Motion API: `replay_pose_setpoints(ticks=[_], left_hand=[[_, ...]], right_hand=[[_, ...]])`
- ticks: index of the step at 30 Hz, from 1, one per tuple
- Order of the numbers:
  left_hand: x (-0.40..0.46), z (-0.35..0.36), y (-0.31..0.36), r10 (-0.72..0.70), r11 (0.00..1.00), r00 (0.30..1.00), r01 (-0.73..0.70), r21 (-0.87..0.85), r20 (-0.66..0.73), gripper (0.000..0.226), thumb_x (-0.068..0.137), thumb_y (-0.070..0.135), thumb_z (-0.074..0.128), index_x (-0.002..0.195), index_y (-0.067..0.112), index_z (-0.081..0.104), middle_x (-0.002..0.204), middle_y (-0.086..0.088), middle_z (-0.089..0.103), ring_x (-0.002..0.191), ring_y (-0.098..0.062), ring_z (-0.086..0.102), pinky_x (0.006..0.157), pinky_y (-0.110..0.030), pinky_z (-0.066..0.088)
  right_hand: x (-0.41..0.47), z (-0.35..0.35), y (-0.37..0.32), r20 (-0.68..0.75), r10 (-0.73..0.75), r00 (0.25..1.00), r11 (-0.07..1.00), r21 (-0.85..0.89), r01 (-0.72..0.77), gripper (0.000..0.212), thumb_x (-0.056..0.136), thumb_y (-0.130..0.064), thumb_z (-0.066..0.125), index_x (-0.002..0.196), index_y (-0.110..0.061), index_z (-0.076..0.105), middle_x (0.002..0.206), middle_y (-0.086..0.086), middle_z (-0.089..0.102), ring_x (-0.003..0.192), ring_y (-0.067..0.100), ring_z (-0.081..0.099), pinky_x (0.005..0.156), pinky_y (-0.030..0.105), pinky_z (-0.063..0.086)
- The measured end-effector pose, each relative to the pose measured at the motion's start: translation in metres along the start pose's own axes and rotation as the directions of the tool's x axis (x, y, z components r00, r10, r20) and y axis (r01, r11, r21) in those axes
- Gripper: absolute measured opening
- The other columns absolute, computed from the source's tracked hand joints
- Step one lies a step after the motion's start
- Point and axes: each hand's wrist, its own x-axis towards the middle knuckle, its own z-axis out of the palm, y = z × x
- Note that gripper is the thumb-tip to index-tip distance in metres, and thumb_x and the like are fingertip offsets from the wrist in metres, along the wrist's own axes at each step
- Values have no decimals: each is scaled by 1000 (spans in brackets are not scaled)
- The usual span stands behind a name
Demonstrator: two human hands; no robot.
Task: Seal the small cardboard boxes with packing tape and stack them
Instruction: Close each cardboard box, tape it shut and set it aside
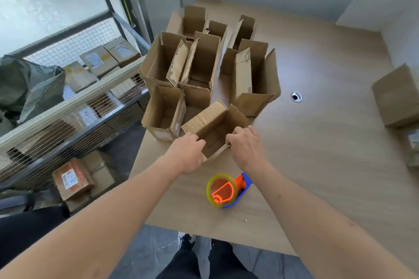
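A small open cardboard box (213, 120) stands at the near end of a cluster of several open boxes (199, 63) on the wooden table (317, 142). My left hand (188, 152) grips its near-left flap. My right hand (246, 145) grips its near-right side, fingers curled over the edge. The box's flaps stand up and its inside shows. A tape dispenser (224, 190), blue and orange with a yellowish roll, lies on the table just below my hands.
A closed cardboard box (396, 95) sits at the table's right edge. A wire-mesh cage (79, 88) with parcels stands to the left, more parcels (72, 179) on the floor beneath. A cable hole (296, 97) is in the tabletop.
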Motion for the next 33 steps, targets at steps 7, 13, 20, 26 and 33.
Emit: replay_pose_setpoints(ticks=[7, 13, 20, 26, 33], left_hand=[[2, 4, 8, 126, 989, 992, -126, 77, 2, 42, 100, 31, 48, 139, 18, 53, 140, -10, 52, 140, -32, 37, 112, -42, 37], [14, 7, 30, 180, 967, 983, -181, 182, 19, 46, 100, 33, 50, 145, 21, 51, 155, -11, 40, 146, -42, 30, 120, -50, 29], [37, 6, 79, 170, 985, 985, -170, 7, 1, 41, 96, 25, 55, 135, 11, 53, 149, -15, 38, 129, -37, 45, 108, -43, 43], [54, -2, 111, -100, 950, 982, 48, -308, -158, 43, 86, 1, 63, 128, 5, 57, 139, -21, 32, 119, -41, 49, 102, -43, 46], [72, -8, 135, -250, 835, 929, 65, -546, -272, 68, 84, 15, 78, 144, 13, 46, 113, -10, 49, 100, -27, 55, 87, -30, 45]], right_hand=[[-30, -1, 6, 48, 162, 986, 987, -5, -162, 23, 91, -7, 65, 98, -28, 74, 92, 0, 61, 89, 25, 61, 97, 36, 46], [-51, -6, 21, 71, 307, 949, 952, -13, -307, 23, 91, -9, 63, 100, -28, 72, 94, 0, 61, 91, 25, 60, 89, 33, 47], [-71, -4, 60, 128, 417, 900, 906, 20, -422, 22, 87, -10, 64, 102, -26, 67, 96, 0, 56, 92, 25, 55, 88, 34, 44], [-84, 0, 101, 94, 349, 933, 914, 185, -360, 41, 86, -30, 75, 123, -27, 59, 121, 5, 46, 106, 27, 50, 90, 35, 46], [-92, 12, 136, 220, 393, 893, 842, 306, -445, 33, 86, -39, 77, 114, -27, 64, 152, 8, 28, 137, 30, 36, 103, 40, 45]])
